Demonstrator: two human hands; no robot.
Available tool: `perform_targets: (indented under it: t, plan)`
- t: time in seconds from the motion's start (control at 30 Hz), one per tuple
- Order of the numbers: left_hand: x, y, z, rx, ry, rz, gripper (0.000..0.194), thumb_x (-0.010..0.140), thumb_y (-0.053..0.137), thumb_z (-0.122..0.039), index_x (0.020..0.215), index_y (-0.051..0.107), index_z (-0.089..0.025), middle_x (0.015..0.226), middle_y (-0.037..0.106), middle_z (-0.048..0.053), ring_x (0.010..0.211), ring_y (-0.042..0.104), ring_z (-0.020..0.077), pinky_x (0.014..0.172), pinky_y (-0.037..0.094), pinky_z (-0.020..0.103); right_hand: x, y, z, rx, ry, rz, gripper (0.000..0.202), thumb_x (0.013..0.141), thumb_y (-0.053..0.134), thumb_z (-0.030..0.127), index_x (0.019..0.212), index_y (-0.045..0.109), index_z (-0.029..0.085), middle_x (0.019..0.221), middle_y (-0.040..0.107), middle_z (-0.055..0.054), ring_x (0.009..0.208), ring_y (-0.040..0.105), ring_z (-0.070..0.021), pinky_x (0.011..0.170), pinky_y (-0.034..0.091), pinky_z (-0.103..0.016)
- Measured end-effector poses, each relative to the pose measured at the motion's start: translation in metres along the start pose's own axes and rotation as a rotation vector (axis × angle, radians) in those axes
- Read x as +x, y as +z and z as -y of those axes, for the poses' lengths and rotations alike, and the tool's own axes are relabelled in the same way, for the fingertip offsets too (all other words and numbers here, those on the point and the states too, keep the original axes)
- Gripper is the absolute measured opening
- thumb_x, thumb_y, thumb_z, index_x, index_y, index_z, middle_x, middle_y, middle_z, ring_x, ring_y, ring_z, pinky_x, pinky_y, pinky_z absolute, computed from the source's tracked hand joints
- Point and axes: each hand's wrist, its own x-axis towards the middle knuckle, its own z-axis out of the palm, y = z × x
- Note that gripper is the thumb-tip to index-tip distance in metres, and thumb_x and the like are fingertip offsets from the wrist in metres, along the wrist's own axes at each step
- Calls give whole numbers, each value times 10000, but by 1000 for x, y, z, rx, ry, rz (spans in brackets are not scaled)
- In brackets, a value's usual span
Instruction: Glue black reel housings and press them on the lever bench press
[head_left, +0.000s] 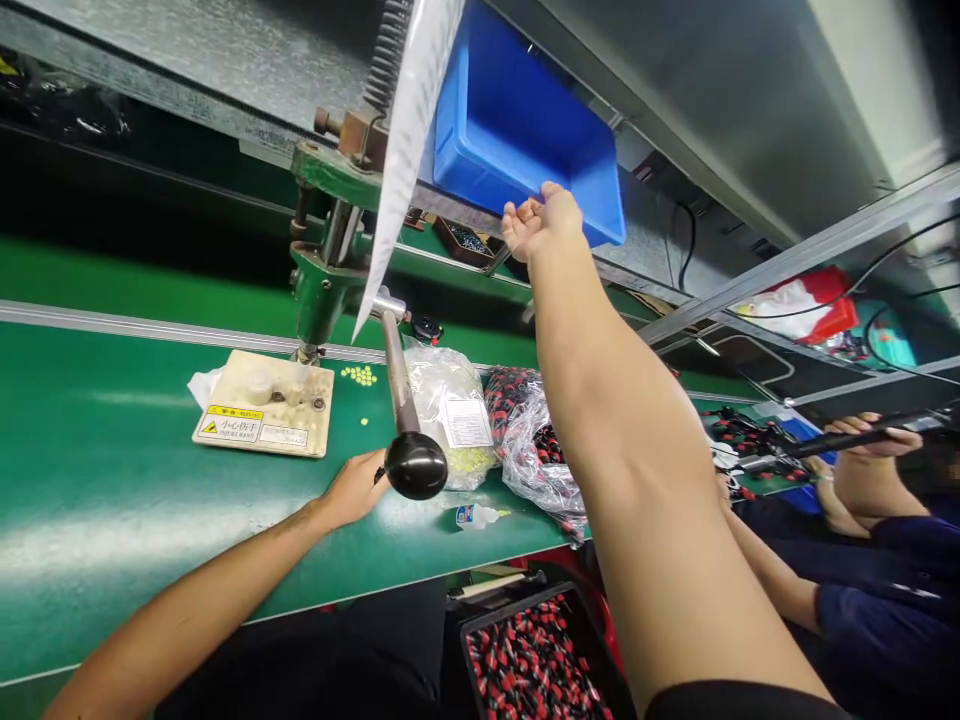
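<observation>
My right hand [544, 222] is raised to the front rim of a blue plastic bin [517, 165] on the shelf. Its fingers curl at the outside of the rim, and one digit lies over the edge. No parts show inside the bin. Low on the left, my left hand [354, 490] rests on the green table, closed around a small black part [379, 475]. Its fingertips are partly hidden by the black ball knob [416, 465] of a lever. That lever belongs to a green hand press [322, 270], which stands over a cream base plate [262, 405] with a warning label.
Small yellow discs [360, 376] lie by the press. Behind the knob are a clear bag [450, 400] with a label, a bag of red-and-black parts [525, 440] and a small bottle [472, 516]. A black crate [525, 650] of parts stands below. Another person's hands [874, 440] work at right.
</observation>
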Motion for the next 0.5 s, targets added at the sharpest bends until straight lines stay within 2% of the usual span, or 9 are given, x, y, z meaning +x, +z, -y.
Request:
perform_targets:
  t: [0.1,0.17,0.27,0.37,0.43,0.5]
  plan:
    - [3,0,4,-20,15,-55,230,1005,550,-395,904,667,-224,884,723,69,823,650,230,852,518,357,-15,-34,11,-146,251,240,456,1019,334,320,605,485,200,485,489,73,502,598,0,621,433,-223]
    - [6,0,9,-25,17,-91,234,966,607,-417,894,700,-215,870,736,79,840,661,244,842,523,358,-31,-71,18,-223,273,377,358,1076,444,306,750,530,186,526,537,75,511,594,-29,582,428,-201]
    - [9,-1,14,-29,-1,-87,266,959,601,-434,901,719,-203,905,749,86,894,667,253,855,514,356,-65,-145,15,-297,139,505,231,1030,643,319,867,582,166,650,651,28,567,627,-64,548,429,-186]
    - [13,-2,18,-9,-60,-67,309,977,553,-445,900,714,-193,864,738,59,832,654,229,810,492,331,-105,-233,-6,-517,33,788,285,990,674,417,864,638,163,742,707,-22,648,666,-111,582,483,-209]
    - [14,-2,18,10,-89,-48,320,971,559,-460,914,723,-191,843,740,47,799,650,220,786,476,324,-128,-289,-28,-849,73,931,289,999,616,403,841,675,168,759,721,-47,699,677,-152,647,525,-253]
    - [14,-1,17,19,-76,-36,321,958,577,-466,944,743,-191,903,764,56,852,669,230,821,472,329,-145,-329,-53,-1225,103,863,232,980,597,341,890,711,159,856,738,-89,820,692,-205,786,552,-322]
